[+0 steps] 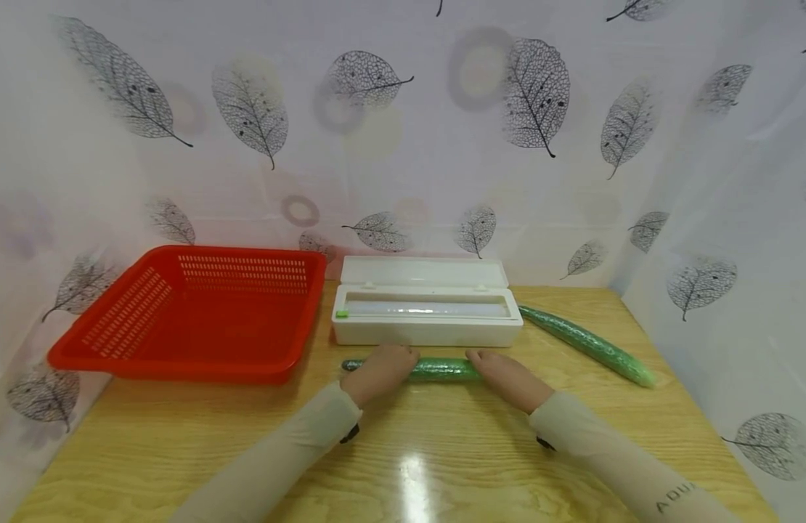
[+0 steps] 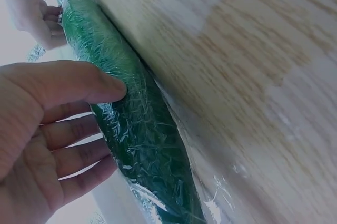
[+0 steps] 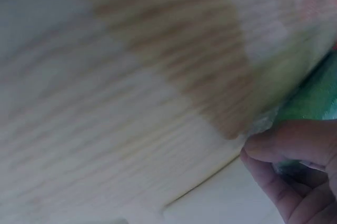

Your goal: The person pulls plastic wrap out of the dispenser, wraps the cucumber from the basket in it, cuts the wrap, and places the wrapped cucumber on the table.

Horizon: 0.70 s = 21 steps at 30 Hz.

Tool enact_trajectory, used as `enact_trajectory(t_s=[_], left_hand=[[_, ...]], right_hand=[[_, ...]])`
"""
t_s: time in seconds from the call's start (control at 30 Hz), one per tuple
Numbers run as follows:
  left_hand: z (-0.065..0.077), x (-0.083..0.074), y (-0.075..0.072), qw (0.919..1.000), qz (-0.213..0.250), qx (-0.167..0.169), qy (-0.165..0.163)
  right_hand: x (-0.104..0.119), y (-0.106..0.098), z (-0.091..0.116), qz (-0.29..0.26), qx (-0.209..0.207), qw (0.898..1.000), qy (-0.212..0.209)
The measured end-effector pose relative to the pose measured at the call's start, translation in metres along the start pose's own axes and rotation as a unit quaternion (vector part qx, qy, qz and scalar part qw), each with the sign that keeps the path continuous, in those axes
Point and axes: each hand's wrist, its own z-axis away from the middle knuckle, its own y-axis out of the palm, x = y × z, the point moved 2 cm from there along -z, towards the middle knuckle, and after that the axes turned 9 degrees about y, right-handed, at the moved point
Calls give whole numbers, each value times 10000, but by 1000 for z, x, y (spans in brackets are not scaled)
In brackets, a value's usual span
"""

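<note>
A green cucumber (image 1: 442,369) wrapped in clear plastic film lies crosswise on the wooden table, in front of a white cling film box. My left hand (image 1: 385,369) grips it left of its middle. In the left wrist view the thumb of that left hand (image 2: 52,124) presses on the wrapped cucumber (image 2: 137,113), with the fingers round its far side. At the cucumber's right end is my right hand (image 1: 507,378). In the right wrist view, thumb and forefinger of the right hand (image 3: 300,166) pinch the plastic wrap (image 3: 263,122) beside the cucumber's end.
The white cling film box (image 1: 429,334) stands with its lid up and a film roll (image 1: 429,309) inside. A second cucumber (image 1: 589,343) lies slanted to its right. At the left is a red plastic basket (image 1: 200,369). A leaf-patterned curtain (image 1: 429,160) hangs behind the table (image 1: 351,472).
</note>
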Motion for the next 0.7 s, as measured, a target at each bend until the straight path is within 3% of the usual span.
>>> enact_trajectory(t_s=[0.2,0.33,0.4,0.53,0.7], left_hand=[[-2,-3,5,9999,-130,-40,-68],[-2,-4,7,9997,-219,-130,-71],[-2,-5,6,9992,-355,-163,-25],[1,-4,6,9990,-409,-172,5],[7,6,9,9993,284,-190,-132]], right_hand=[[0,9,-4,558,-318,9975,-286],[2,8,-3,1622,-686,9828,-562],[5,3,-2,1888,-785,9768,-632],[20,-13,-8,1439,-935,9811,-893],[38,-20,-21,847,-943,9855,-1131]])
